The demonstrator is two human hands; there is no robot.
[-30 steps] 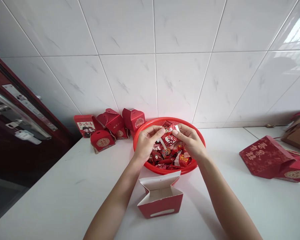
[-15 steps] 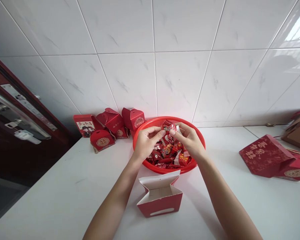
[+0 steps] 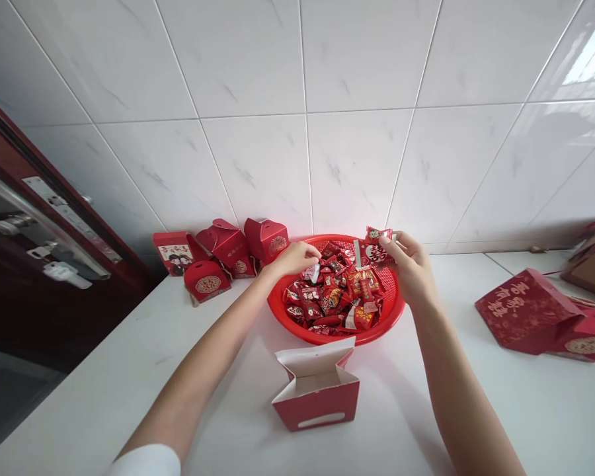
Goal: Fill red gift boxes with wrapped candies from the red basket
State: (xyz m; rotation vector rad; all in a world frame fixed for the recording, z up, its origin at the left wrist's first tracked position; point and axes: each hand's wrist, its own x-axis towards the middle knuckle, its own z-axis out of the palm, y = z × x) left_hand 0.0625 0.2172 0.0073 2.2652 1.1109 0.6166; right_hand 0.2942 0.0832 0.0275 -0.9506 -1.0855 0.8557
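A red plastic basket (image 3: 393,316) with perforated sides holds a heap of wrapped candies (image 3: 331,297), mostly red. At its right rim my right hand (image 3: 412,264) is closed on red wrapped candies (image 3: 375,251), pinched between thumb and fingers above the heap. My left hand (image 3: 297,258) is over the basket's left part, fingers curled together at a white-and-pink wrapped candy (image 3: 311,272); its thumb is partly hidden. In front of the basket stands an open red paper box (image 3: 322,403) with a white inside, its top flaps spread.
Several closed red gift boxes (image 3: 223,244) stand against the tiled wall (image 3: 258,172) at the left. More red boxes (image 3: 530,311) lie on the white counter (image 3: 163,363) at the right, near a brown carton (image 3: 592,268). A dark door frame (image 3: 64,218) borders the left side.
My hands have moved apart from over the basket's middle. The right went to the right rim with the candies; the left shifted left to the white-and-pink candy. The open box stayed put.
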